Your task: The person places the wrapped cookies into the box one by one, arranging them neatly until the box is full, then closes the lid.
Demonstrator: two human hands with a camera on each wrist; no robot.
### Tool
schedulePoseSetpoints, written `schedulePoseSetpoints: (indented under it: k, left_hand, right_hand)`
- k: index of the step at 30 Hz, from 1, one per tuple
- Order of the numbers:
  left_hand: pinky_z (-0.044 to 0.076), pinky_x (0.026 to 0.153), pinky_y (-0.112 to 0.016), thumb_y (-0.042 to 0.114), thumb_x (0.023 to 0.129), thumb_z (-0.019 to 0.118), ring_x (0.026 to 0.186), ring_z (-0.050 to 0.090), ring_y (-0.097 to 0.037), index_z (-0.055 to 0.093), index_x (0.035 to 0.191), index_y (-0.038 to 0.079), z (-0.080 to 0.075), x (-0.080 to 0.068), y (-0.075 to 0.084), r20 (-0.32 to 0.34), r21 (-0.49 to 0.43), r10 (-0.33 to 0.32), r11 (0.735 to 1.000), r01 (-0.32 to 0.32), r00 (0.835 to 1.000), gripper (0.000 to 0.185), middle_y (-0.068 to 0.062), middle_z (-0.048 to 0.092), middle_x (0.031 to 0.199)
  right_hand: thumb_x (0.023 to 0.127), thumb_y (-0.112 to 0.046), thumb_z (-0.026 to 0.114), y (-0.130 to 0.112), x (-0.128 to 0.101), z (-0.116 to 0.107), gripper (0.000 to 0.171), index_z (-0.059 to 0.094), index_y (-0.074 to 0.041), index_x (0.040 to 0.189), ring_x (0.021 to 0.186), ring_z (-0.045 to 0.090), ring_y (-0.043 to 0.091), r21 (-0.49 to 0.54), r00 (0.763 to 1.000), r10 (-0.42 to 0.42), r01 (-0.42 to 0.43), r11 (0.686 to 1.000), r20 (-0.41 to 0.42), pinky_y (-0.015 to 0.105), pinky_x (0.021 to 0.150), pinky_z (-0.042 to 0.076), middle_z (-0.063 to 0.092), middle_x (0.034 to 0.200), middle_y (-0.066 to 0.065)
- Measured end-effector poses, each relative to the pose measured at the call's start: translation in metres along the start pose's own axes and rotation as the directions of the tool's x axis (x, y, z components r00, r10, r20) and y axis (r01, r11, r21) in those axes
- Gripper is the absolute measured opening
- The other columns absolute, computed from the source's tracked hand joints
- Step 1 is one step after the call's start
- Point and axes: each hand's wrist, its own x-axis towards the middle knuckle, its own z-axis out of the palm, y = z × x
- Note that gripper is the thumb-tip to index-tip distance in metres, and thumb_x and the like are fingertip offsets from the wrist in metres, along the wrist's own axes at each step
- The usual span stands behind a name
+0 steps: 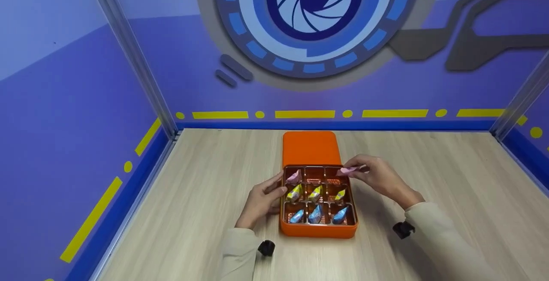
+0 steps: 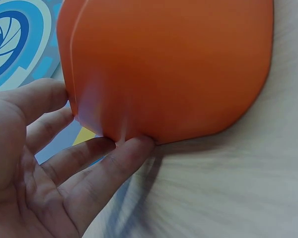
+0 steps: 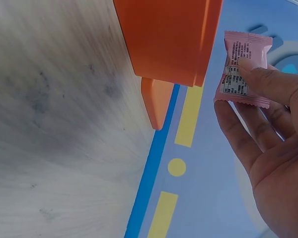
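An orange box (image 1: 319, 230) with a divided brown tray lies on the table. My left hand (image 1: 258, 199) holds its left side, the thumb by the rim; in the left wrist view the fingertips touch the edge of the orange wall. Over the back right compartment, my right hand (image 1: 381, 178) pinches a pink wrapped candy (image 3: 244, 69) between thumb and fingers, its printed side showing in the right wrist view. Another pink candy (image 1: 294, 177) sits in the back left compartment. Yellow candies (image 1: 315, 193) fill the middle row, one per compartment, and blue candies (image 1: 315, 215) the front row.
Behind the box lies a flat orange lid (image 1: 311, 148), against or close to its back edge. The pale wooden table (image 1: 206, 178) is enclosed by blue printed panels (image 1: 171, 66) at the back and sides, with metal posts at the corners.
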Motion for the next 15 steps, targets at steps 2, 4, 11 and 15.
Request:
schedulePoseSetpoints:
  k: [2,4,11,15]
  left_hand:
    - [0.065,0.070,-0.041,0.024,0.104,0.073,0.115,0.071,-0.027,0.055,0.157,0.019,0.000,0.001,-0.001,0.001,-0.008,-0.004,1.000,0.004,1.000,0.056,-0.024,0.049,0.157]
    - [0.065,0.070,-0.041,0.023,0.104,0.073,0.112,0.072,-0.027,0.055,0.157,0.018,0.000,0.001,-0.001,-0.001,-0.013,-0.006,1.000,0.006,1.000,0.056,-0.024,0.049,0.157]
    - [0.065,0.068,-0.040,0.021,0.104,0.073,0.099,0.076,-0.027,0.056,0.157,0.018,0.000,0.001,-0.001,-0.005,-0.021,-0.007,1.000,0.006,1.000,0.055,-0.025,0.048,0.158]
    - [0.065,0.070,-0.040,0.022,0.104,0.073,0.108,0.073,-0.026,0.056,0.156,0.018,0.000,0.001,-0.001,-0.004,-0.026,-0.001,1.000,0.001,1.000,0.055,-0.024,0.048,0.158]
  right_hand:
    - [0.093,0.001,0.080,0.001,0.001,0.001,0.019,0.081,-0.010,0.109,0.093,0.072,0.022,0.000,1.000,-0.005,0.005,1.000,0.005,0.045,0.085,0.063,0.077,0.103,0.000]
    - [0.092,0.002,0.080,0.001,0.003,0.002,0.020,0.081,-0.009,0.109,0.093,0.072,0.023,-0.005,1.000,-0.010,0.010,1.000,0.013,0.046,0.086,0.062,0.077,0.104,0.002]
    - [0.094,0.004,0.078,-0.001,0.011,0.004,0.021,0.080,-0.007,0.112,0.095,0.072,0.024,0.021,0.998,-0.028,0.027,0.999,0.062,0.046,0.088,0.062,0.077,0.106,0.003]
    - [0.095,0.005,0.076,-0.003,0.016,0.005,0.021,0.080,-0.008,0.112,0.096,0.072,0.023,0.037,0.996,-0.037,0.034,0.999,0.077,0.044,0.088,0.062,0.077,0.105,0.002]
